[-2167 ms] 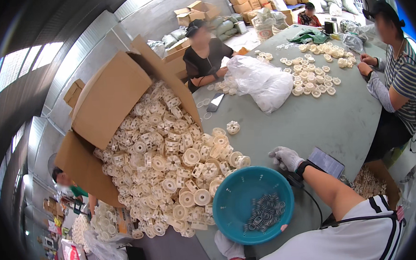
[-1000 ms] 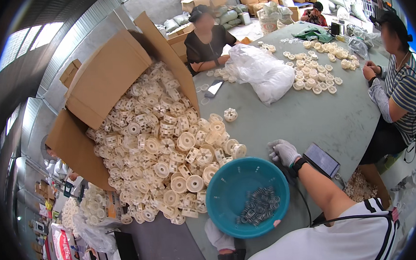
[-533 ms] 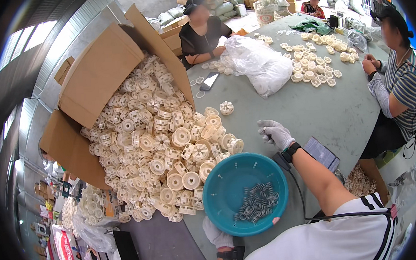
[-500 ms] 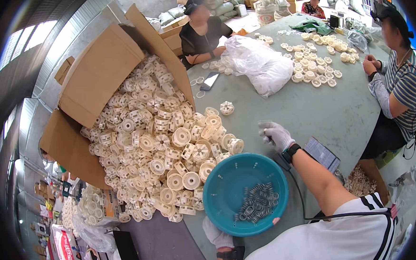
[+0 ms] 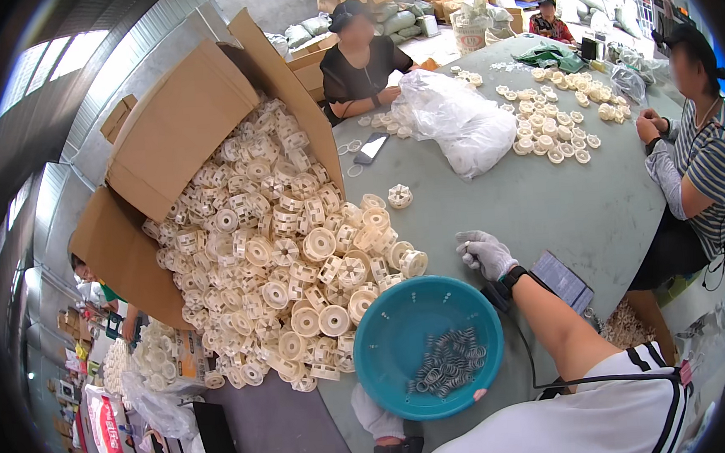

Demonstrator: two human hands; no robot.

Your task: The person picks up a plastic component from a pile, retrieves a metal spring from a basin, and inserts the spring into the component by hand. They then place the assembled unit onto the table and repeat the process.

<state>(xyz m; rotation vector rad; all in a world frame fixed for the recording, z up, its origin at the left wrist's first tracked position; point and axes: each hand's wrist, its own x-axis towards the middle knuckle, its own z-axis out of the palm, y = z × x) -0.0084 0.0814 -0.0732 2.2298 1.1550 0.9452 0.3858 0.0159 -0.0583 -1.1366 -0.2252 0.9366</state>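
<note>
Springs (image 5: pixel 447 362), small and dark, lie heaped in a teal bowl (image 5: pixel 390 341) that sits at about 6 o'clock on a big grey-green table (image 5: pixel 594 212). From 9 to 11 o'clock a tipped cardboard box (image 5: pixel 182 129) spills cream plastic wheels (image 5: pixel 290 256) over the table and down past its edge. The room is a warehouse with stacked boxes and sacks at 12 o'clock; other people sit at 12 and 3 o'clock, with a clear bag (image 5: pixel 460 125) and more wheels between them. The gloved right hand (image 5: pixel 484 254) hovers just past the bowl's rim at 1 o'clock from it, fingers loosely curled and holding nothing. The gloved left hand (image 5: pixel 376 415) sits at the bowl's near rim at 6 o'clock. Since half a second ago the right hand has drawn back from further out on the table toward the bowl; the bowl and box have stayed put. The left hand is partly under the bowl, so I cannot tell how its fingers lie. A dark flat phone (image 5: pixel 561 279) beside the right forearm is partly covered.
</note>
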